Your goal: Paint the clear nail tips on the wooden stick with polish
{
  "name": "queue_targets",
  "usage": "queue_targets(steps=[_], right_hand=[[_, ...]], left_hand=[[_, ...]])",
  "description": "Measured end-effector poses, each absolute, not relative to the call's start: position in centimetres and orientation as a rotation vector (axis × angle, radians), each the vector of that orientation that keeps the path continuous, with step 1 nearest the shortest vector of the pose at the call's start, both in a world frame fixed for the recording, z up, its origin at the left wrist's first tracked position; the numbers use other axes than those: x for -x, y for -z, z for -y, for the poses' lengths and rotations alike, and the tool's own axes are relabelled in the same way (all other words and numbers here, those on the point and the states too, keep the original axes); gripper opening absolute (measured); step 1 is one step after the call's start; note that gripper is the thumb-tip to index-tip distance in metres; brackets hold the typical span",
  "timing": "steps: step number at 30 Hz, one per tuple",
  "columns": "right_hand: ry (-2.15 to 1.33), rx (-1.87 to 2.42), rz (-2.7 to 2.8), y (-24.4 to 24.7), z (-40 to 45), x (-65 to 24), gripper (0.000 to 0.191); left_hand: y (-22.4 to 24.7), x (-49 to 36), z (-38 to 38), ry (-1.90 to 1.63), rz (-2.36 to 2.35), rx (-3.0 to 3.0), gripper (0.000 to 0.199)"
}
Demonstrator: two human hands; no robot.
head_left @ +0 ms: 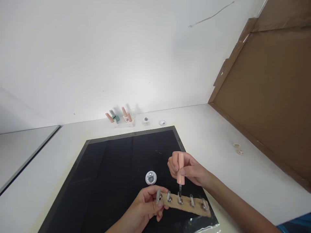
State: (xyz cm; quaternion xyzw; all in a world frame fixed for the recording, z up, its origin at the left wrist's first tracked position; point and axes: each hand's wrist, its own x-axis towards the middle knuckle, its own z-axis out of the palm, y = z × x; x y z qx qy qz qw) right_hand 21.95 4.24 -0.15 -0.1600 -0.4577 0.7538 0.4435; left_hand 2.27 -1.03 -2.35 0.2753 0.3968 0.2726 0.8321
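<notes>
Tabletop bears a dark mat, likely to catch drips. Above it the tan strip slants, pinched at its left end by the left hand, seemingly so its tips stay exposed; the right hand, fingers curled, grips the peach-capped brush near upright, bristles at the middle tip.

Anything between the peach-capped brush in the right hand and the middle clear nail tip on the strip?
Nothing visible. The right hand holds the peach-capped brush with its bristles right at the middle clear nail tip. The left hand grips the tan strip by its left end, clear of that spot.
</notes>
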Motion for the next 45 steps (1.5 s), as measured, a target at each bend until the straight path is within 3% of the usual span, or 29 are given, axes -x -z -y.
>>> queue_targets(steps=[45], right_hand=[[-1.841,0.552,1.120,0.2,-4.6,-22.0,0.014]], left_hand=[[2.7,-2.4,1.0,-0.613,-0.826,-0.541,0.036]])
